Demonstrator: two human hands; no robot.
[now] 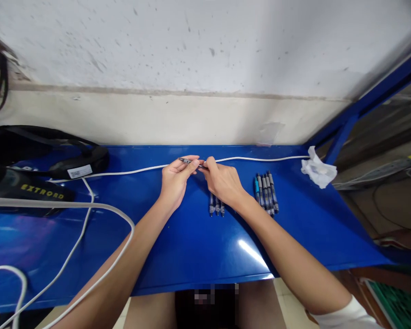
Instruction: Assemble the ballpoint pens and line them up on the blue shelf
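- Fingers of the left hand (174, 178) pinch a slim pen (185, 160) between thumb and forefinger, its grey part jutting out past them on the left.
- Fingers of the right hand (224, 178) close on the pen's other end; their exact grip is partly hidden, as is whether the pen is in one piece.
- Good handling probably calls for a firm left pinch, small movements from the right fingertips, and both ends kept in line so that nothing slips or springs loose.
- Three pens (217, 208) lie below the right hand, partly covered by it, so that wrist is best kept raised.
- Farther right, beyond the right forearm (284, 242), lies a row of pens (265, 192), one of them teal; a wide elbow could nudge it.
- A white cable (133, 172) crosses the blue surface (192, 256) behind the hands, toward a crumpled tissue (318, 170).
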